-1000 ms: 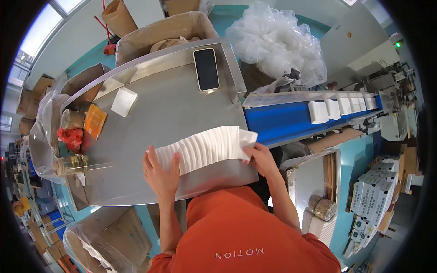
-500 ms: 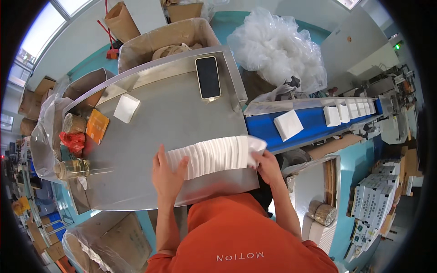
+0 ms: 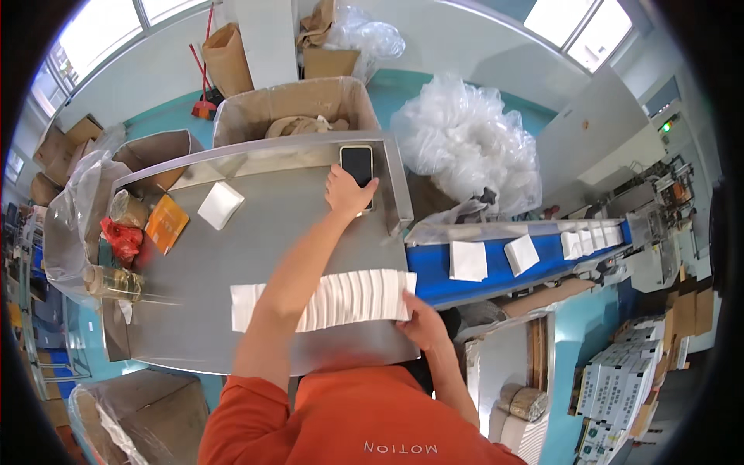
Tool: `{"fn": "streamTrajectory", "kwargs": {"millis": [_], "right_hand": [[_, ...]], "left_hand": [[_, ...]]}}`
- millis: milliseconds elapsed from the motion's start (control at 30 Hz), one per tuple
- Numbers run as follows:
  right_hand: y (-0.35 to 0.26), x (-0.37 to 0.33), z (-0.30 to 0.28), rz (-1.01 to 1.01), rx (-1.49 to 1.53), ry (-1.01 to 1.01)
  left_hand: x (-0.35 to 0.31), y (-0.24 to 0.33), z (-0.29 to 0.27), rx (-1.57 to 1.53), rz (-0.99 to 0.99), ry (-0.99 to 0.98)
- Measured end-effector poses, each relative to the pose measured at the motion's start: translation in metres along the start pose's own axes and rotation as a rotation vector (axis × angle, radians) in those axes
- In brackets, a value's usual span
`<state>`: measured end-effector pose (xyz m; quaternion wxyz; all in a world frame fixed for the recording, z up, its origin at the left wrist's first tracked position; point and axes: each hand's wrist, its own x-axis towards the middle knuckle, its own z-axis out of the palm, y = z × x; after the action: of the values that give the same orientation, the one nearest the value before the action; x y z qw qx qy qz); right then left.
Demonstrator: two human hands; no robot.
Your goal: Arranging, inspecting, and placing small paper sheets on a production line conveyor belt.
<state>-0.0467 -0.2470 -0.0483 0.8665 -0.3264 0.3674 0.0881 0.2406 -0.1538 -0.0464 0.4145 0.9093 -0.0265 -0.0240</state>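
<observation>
A row of white folded tissues [image 3: 353, 301] stands on edge across the near part of the steel table. My left arm reaches over this row, hiding part of it. At the table's far right, my left hand [image 3: 349, 191] is closed over the lower half of a dark-screened smartphone [image 3: 356, 161], thumb at one side and fingers at the other. My right hand [image 3: 425, 322] pinches the right end of the tissue row, its thumb on the last stack. Apart from the row, a white folded stack [image 3: 221, 205] lies farther back on the left.
The steel table [image 3: 310, 201] has raised edges. At its right runs a blue conveyor belt [image 3: 500, 273] bearing several white stacks. An orange packet [image 3: 167, 223], red plastic [image 3: 122, 239] and a clear jar-like roll [image 3: 114, 284] lie left. Beyond stand a lined carton [image 3: 248, 116] and bagged plastic film [image 3: 473, 147].
My left hand has left the row's left end and reached forward to the phone. My right hand stays at the right end. Another white stack now lies at the belt's near end.
</observation>
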Motion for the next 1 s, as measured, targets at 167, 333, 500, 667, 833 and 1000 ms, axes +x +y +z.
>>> {"fn": "streamTrajectory", "kwargs": {"millis": [167,333,500,667,833,1000], "right_hand": [[0.000,-0.017,-0.011,-0.054,-0.294,0.002],[-0.004,0.000,-0.011,-0.223,-0.021,0.123],[0.010,-0.002,0.052,-0.700,-1.222,0.138],[0.002,-0.004,0.037,-0.055,-0.101,0.062],[0.015,0.002,-0.015,-0.168,-0.250,0.117],[0.011,0.004,0.023,-0.190,-0.324,-0.031]], "left_hand": [[0.012,0.011,0.028,-0.103,-0.171,0.174],[0.015,0.009,0.023,-0.079,-0.225,0.163],[-0.011,-0.035,-0.054,0.056,0.135,-0.069],[-0.114,-0.104,-0.178,0.015,0.274,0.171],[-0.201,-0.209,-0.226,0.272,-0.444,0.184],[-0.228,-0.182,-0.195,-0.036,-0.392,0.237]]}}
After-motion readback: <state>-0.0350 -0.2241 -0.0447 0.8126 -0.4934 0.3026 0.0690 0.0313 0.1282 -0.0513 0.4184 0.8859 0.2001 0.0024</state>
